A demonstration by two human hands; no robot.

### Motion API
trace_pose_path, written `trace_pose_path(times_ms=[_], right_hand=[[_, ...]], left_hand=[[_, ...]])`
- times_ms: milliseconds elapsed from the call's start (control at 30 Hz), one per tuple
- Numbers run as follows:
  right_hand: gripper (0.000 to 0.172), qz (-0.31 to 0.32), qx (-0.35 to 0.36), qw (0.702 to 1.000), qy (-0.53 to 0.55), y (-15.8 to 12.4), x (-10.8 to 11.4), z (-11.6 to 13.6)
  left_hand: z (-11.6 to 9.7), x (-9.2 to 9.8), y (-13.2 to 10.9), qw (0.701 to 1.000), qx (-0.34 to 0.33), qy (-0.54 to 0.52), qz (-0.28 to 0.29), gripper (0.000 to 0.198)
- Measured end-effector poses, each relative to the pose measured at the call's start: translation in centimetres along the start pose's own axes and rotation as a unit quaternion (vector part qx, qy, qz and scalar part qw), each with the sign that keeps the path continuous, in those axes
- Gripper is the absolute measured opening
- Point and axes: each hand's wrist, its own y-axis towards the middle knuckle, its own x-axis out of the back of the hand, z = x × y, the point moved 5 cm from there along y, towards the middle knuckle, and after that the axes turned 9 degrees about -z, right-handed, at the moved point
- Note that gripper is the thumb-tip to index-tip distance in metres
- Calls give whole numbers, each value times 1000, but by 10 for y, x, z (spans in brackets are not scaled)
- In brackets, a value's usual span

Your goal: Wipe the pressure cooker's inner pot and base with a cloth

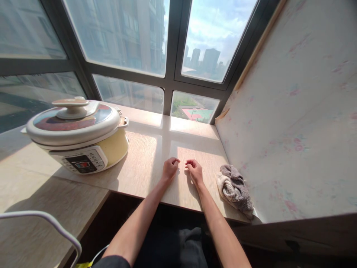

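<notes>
My left hand (170, 168) rests near the front of the sunlit windowsill (139, 156), its fingers loosely curled in and nothing visible in them. A short gap to its right, my right hand (194, 172) is curled the same way, also with nothing showing in it. The fingertips of the two hands face each other without touching. Nearest to my right hand lies a crumpled grey and cream towel (235, 188), against the wall. To the left of my left hand stands a cream and yellow electric cooker (114, 149) with a glass lid (72, 117) on it.
Dark-framed window panes (128, 91) rise behind the sill. A floral-papered wall (287, 123) bounds the right side, its edge peeling near the frame. A thick white cable (52, 219) loops at lower left, over a lower ledge (52, 203). The sill's front edge drops into shadow.
</notes>
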Motion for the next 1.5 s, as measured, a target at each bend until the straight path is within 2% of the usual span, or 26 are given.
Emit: trace_pose_path(times_ms=[1500], right_hand=[[19, -4, -17, 1000, 10, -1, 2, 4]], left_hand=[[-2, 1, 2, 1000, 20, -4, -9, 22]])
